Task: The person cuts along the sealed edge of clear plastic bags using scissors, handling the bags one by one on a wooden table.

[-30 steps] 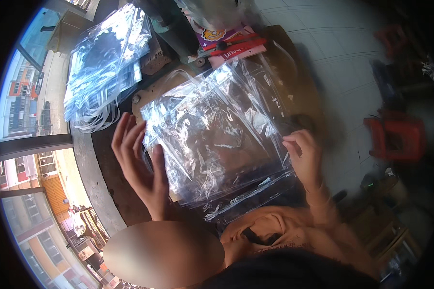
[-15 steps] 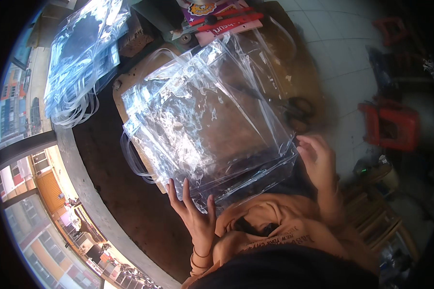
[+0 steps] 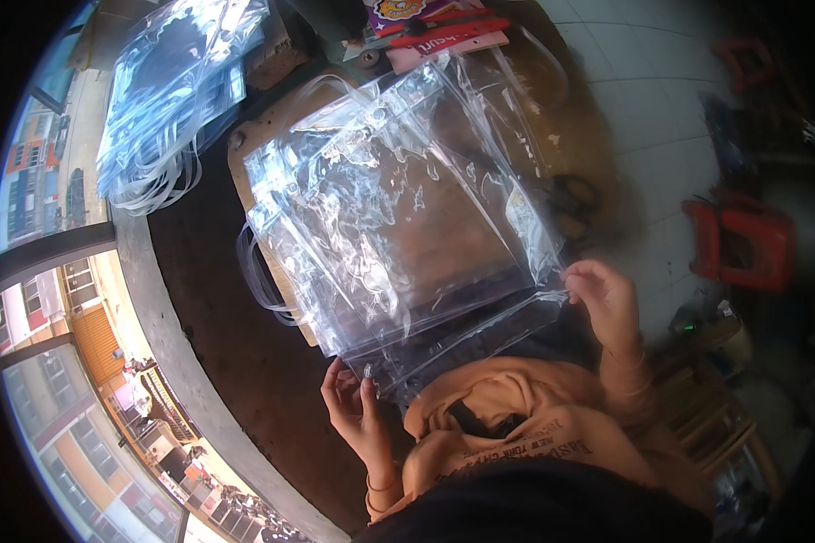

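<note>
A clear plastic bag (image 3: 407,217) with soft tube-like handles lies flattened and wrinkled on a wooden board in front of me. My left hand (image 3: 358,412) has the bag's near left corner between its thumb and curled fingers. At the near right corner my right hand (image 3: 604,297) pinches the plastic between thumb and fingertips. The bag's near edge hangs past the board over my lap, stretched between both hands. Black-handled scissors (image 3: 572,197), dim and partly blurred, rest to the right of the bag.
A stack of similar clear bags (image 3: 177,100) lies at the far left, its handles drooping. Beyond the bag are a red tool (image 3: 448,29) and pink printed packaging (image 3: 426,56). Red plastic stools (image 3: 747,240) stand on the tiled floor (image 3: 647,118) at right. A ledge (image 3: 186,380) runs along the left.
My left hand's spread fingers have come down and closed on the near left corner. My right hand has closed into a pinch on the other corner. The whole view has shifted slightly.
</note>
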